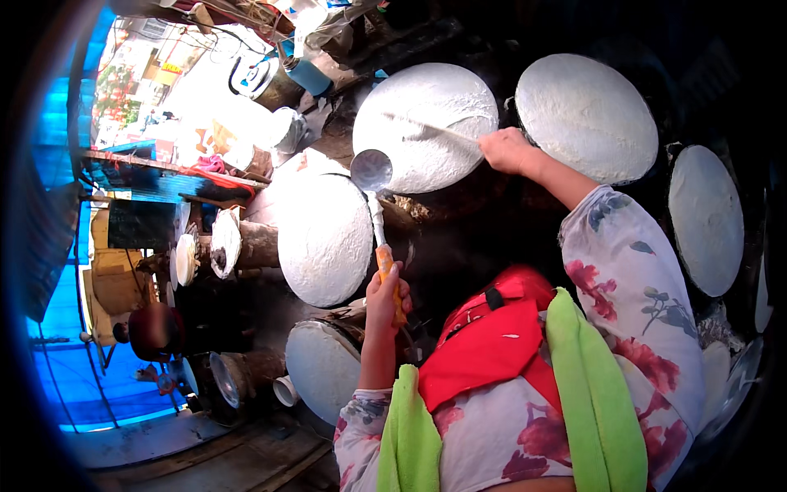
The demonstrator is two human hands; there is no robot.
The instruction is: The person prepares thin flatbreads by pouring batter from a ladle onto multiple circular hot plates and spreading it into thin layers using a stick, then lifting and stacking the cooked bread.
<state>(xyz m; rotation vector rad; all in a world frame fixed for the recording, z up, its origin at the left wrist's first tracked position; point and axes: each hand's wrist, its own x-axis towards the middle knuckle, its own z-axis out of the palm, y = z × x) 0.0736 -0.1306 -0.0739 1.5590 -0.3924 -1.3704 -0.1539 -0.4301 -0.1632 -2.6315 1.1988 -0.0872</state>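
My left hand (384, 297) is wrapped round the orange handle of a ladle (371, 170). Its round metal bowl is held over the lower left rim of a white-coated round surface (434, 90). The ladle's shaft is smeared with something white. My right hand (506, 152), at the right edge of that same surface, grips a long thin pale stick (443, 129). The stick lies across or just above the white coating; contact cannot be made out. Below the ladle bowl, to the left, is another round white surface (324, 242).
More round white surfaces stand at the right (586, 115), far right (705, 221) and lower left (321, 369). A blue bottle (308, 77) and a metal pot (279, 88) sit at the far left. A wooden ledge (176, 164) and a blue sheet (57, 369) border the left side.
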